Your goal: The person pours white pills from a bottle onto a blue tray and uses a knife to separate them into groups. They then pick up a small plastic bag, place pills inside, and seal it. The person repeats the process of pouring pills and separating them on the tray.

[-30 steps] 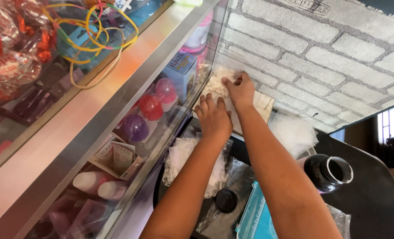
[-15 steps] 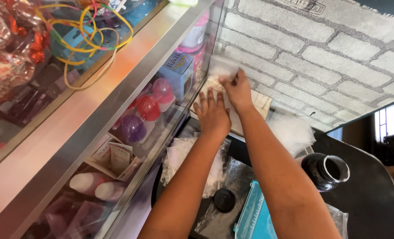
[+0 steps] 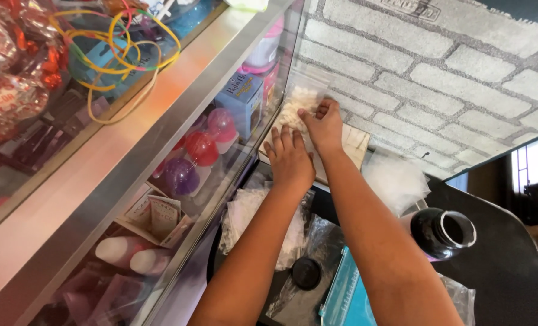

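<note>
Two bare hands press a clear bag (image 3: 299,99) of white bits against a wooden board (image 3: 356,145) beside a glass display case (image 3: 130,163).

From the left: the case holds coiled cords (image 3: 118,42) on its top shelf, round pink and purple balls (image 3: 199,148) and a blue box (image 3: 241,102) below. Just right of the glass, the left hand (image 3: 290,160) lies flat, fingers spread and open, palm down on the bag's lower part. Touching it, the right hand (image 3: 323,127) curls its fingers over the bag's middle; whether it pinches the plastic or only presses cannot be told from this angle. The bag rests at the board's left end, near the brick-pattern wall (image 3: 426,66). Further right sit a crumpled plastic bag (image 3: 396,181) and an open dark bottle (image 3: 444,232), with its black cap (image 3: 306,273) lying by the left forearm.
</note>
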